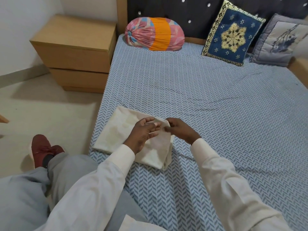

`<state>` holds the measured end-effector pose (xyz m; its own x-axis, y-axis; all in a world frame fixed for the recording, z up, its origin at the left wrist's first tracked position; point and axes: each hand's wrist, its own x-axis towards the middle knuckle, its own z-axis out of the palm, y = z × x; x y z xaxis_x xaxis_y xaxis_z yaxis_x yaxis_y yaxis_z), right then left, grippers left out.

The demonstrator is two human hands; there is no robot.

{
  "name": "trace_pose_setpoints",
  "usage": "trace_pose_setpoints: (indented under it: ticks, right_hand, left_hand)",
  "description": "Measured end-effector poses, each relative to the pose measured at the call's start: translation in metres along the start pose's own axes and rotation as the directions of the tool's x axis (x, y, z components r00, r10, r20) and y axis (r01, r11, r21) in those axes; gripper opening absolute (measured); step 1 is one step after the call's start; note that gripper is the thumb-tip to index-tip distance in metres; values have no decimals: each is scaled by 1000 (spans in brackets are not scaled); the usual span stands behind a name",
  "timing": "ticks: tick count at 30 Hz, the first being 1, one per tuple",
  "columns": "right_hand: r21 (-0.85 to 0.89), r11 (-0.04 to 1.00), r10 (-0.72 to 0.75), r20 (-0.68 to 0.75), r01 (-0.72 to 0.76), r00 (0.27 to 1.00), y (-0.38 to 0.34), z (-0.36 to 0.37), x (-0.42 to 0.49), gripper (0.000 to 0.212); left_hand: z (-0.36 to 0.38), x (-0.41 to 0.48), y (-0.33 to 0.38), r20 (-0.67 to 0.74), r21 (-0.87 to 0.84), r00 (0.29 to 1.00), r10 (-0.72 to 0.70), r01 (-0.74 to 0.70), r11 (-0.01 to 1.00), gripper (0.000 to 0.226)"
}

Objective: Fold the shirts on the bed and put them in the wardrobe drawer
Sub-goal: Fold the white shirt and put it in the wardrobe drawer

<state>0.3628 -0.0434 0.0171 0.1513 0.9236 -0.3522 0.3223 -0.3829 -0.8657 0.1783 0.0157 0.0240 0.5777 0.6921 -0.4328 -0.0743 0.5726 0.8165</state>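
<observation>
A cream shirt [116,130] lies folded into a flat rectangle near the left edge of the bed [216,105], which has a blue herringbone sheet. My left hand [144,132] hovers over the shirt's right half with fingers curled, pinching the top fold near its upper right corner. My right hand [179,130] pinches the same corner of the cloth from the right. Both hands lift that edge slightly off the pile. The shirt's right part is hidden under my hands.
A wooden two-drawer bedside cabinet [78,52] stands left of the bed on the beige floor. A pink and orange bolster [155,33], a blue embroidered cushion [233,34] and a grey cushion [280,40] lean on the dark headboard. My red shoe [41,149] rests on the floor.
</observation>
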Motion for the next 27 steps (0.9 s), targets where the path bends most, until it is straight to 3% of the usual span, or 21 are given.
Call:
trace_pose_setpoints:
  ticks: [3,5,10,12,16,21,23,27]
  right_hand:
    - [259,958,186,-233,-124,954,12,-3,12,13]
    - [268,935,313,-326,-230,892,24,-3,19,3]
    - [165,919,394,-444,-358,805,53,-3,32,15]
    - [107,919,380,-494,-379,782,58,-3,32,14]
    - [265,928,362,-470,-263,805,48,1,22,25]
    - [-126,975,97,-508,-186,856,45,0,27,17]
    - [-217,935,146,-485,-281,862,41,2,32,22]
    - [-258,834,289,-550,-488,784,29,10,36,59]
  left_hand:
    - [-7,-1,-9,-23,154,1000,3,1,988,33]
    - [-17,-6,-20,-32,332,999,11,0,943,28]
    - [-34,-22,-49,74,764,996,49,-88,639,22]
    - [-36,-26,-59,104,816,992,67,-124,565,20]
    - [-33,-29,-66,160,847,983,85,-181,500,22]
    - [-36,-30,-68,242,876,967,86,-255,410,28]
    - [-38,-30,-70,261,880,961,95,-277,385,28]
    - [-38,-34,-74,309,902,944,114,-329,280,26]
